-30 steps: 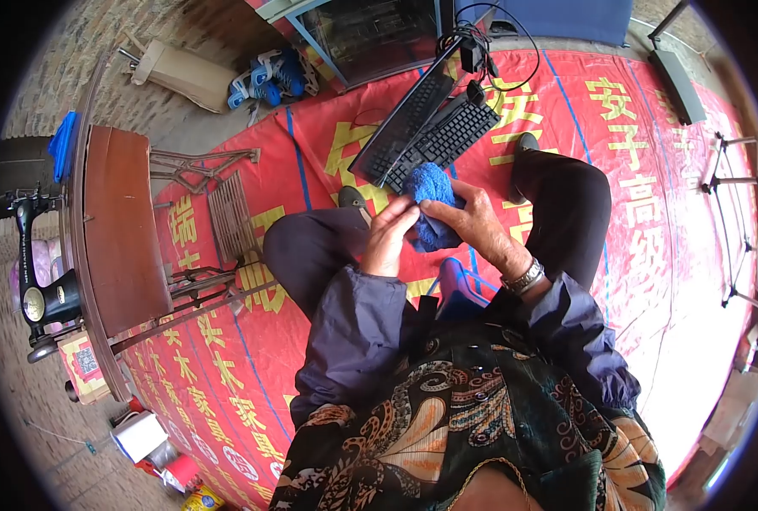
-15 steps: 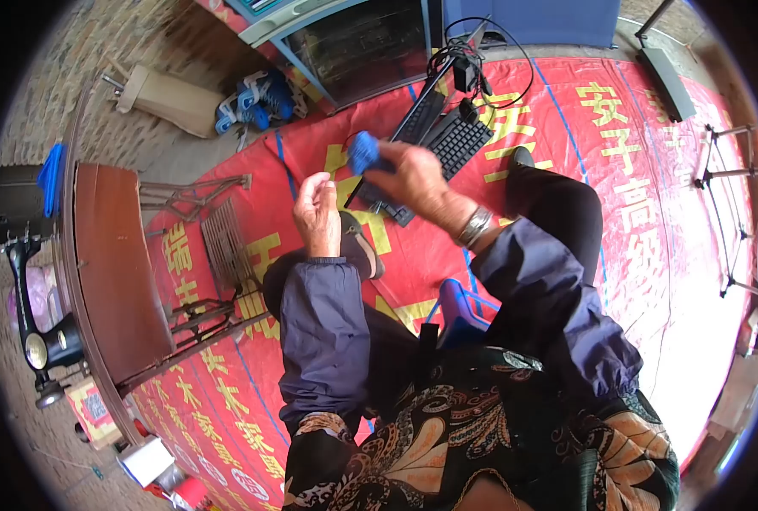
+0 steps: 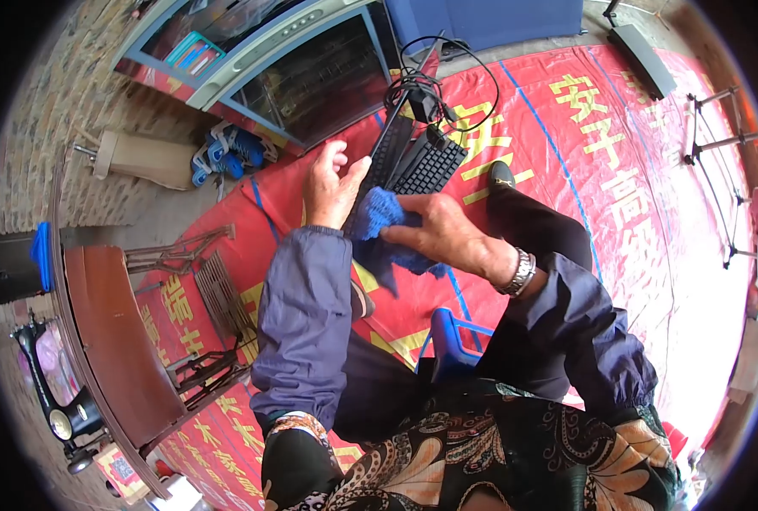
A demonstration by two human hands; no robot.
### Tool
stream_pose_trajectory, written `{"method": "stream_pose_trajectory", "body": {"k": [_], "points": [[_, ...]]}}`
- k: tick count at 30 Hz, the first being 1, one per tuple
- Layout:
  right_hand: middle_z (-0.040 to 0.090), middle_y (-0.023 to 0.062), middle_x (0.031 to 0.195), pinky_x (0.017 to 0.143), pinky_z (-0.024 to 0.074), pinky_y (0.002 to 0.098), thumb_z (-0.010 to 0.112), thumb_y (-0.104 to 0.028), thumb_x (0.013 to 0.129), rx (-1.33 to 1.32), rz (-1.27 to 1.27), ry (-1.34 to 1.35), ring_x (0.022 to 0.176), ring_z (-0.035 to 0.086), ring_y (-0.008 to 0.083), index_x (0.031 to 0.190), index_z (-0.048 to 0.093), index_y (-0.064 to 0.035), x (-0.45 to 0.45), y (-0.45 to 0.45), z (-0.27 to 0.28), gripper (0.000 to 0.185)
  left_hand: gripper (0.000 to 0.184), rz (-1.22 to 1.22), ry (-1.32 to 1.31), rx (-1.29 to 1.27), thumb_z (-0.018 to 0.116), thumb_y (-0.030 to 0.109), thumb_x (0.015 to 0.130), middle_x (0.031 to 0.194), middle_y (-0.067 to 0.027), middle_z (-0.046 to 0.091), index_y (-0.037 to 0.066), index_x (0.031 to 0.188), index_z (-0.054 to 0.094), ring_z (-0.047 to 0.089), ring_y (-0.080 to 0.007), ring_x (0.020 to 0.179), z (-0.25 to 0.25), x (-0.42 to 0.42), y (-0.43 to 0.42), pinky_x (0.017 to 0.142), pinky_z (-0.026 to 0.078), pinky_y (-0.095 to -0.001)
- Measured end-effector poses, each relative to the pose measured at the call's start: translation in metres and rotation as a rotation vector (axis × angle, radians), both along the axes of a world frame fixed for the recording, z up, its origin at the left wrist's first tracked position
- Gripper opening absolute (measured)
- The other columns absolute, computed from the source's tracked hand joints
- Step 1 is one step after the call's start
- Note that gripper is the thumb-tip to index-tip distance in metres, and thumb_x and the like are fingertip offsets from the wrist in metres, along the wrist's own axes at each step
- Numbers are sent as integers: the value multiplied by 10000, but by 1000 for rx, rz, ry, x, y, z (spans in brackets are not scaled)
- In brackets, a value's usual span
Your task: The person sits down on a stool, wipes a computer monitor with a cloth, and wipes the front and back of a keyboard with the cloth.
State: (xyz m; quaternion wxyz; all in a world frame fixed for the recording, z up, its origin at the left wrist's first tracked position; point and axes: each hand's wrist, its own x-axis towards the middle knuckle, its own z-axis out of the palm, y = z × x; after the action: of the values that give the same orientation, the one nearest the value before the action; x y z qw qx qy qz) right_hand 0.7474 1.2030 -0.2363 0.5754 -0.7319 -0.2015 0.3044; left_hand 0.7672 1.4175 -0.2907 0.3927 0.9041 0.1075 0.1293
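Cloth, blue and crumpled, hangs pinched in the right hand above the red sheet, near the keyboard; not yet laid down, it suggests work unfinished. The left hand holds nothing, fingers loosely curled.

My right hand grips a bunched blue cloth, thumb and fingers pressed into it, part of it hanging below; a metal-banded watch circles that wrist. I hold my left hand raised just beside the cloth, fingers loosely curled. Past them a black keyboard lies at a slant beside a dark upright panel, a tangle of black cables at their far end. Beneath is a red sheet with yellow characters. A blue stool shows between my legs.
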Motion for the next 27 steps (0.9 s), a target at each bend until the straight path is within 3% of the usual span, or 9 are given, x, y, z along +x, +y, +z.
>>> {"method": "stream_pose_trajectory", "body": {"k": [2, 5, 12, 16, 18, 20, 22, 24, 27], "points": [[685, 108, 768, 568, 549, 306, 690, -208, 842, 86, -157, 104, 669, 673, 148, 1092, 652, -3, 12, -17, -3, 326, 561, -93, -46, 213, 803, 335, 717, 971, -154, 666, 47, 1155, 604, 632, -271, 884, 9, 28, -15, 791, 505, -374], [683, 98, 788, 627, 546, 283, 685, -200, 848, 101, -279, 116, 699, 657, 120, 1128, 628, 20, 26, -46, 2, 361, 681, -215, -138, 444, 799, 358, 688, 1102, -164, 634, 64, 1246, 540, 592, -334, 1009, 20, 74, -39, 861, 482, -425], [688, 63, 827, 672, 536, 253, 680, -170, 862, 209, -444, 158, 755, 626, 78, 1126, 637, 22, 49, -88, 22, 330, 777, -441, 4, 601, 774, 407, 698, 1267, -157, 568, 57, 1322, 472, 515, -347, 1160, 39, 181, -89, 957, 442, -423], [671, 41, 851, 667, 529, 245, 689, -146, 865, 340, -396, 287, 755, 606, 63, 1143, 628, 15, 44, -92, 17, 327, 801, -490, -63, 720, 707, 517, 736, 1321, -136, 537, 76, 1359, 464, 507, -355, 1168, 19, 242, -98, 992, 424, -430], [666, 95, 825, 667, 525, 290, 700, -132, 849, 283, -360, 150, 749, 628, 108, 1122, 634, 10, 40, -90, 14, 314, 784, -518, -28, 723, 696, 528, 739, 1339, -127, 514, 115, 1365, 468, 491, -362, 1185, 15, 261, -104, 996, 419, -441], [669, 42, 873, 701, 517, 242, 699, -118, 863, 275, -263, 176, 798, 608, 71, 1125, 627, 29, 37, -90, 14, 309, 765, -572, 79, 831, 688, 531, 744, 1313, -115, 509, 152, 1371, 469, 478, -354, 1195, 11, 274, -111, 992, 422, -448], [674, 67, 867, 701, 517, 254, 708, -125, 852, 251, -234, 123, 801, 614, 87, 1129, 625, 35, 33, -88, 11, 330, 741, -592, 42, 808, 716, 512, 711, 1235, -130, 523, 206, 1347, 492, 469, -356, 1192, 0, 283, -111, 941, 436, -482], [653, 187, 884, 642, 517, 353, 708, -164, 821, 292, -268, 70, 715, 659, 279, 1071, 647, -3, 28, -86, 9, 303, 696, -601, 106, 860, 713, 545, 698, 1249, -129, 516, 200, 1281, 555, 484, -345, 1177, -7, 288, -109, 930, 442, -478], [653, 190, 876, 646, 513, 374, 704, -169, 818, 296, -254, 75, 719, 652, 309, 1041, 649, -10, 28, -87, 10, 279, 664, -670, 208, 802, 718, 571, 681, 1212, -141, 544, 147, 1181, 612, 524, -338, 1127, -6, 290, -100, 905, 452, -463]]}}
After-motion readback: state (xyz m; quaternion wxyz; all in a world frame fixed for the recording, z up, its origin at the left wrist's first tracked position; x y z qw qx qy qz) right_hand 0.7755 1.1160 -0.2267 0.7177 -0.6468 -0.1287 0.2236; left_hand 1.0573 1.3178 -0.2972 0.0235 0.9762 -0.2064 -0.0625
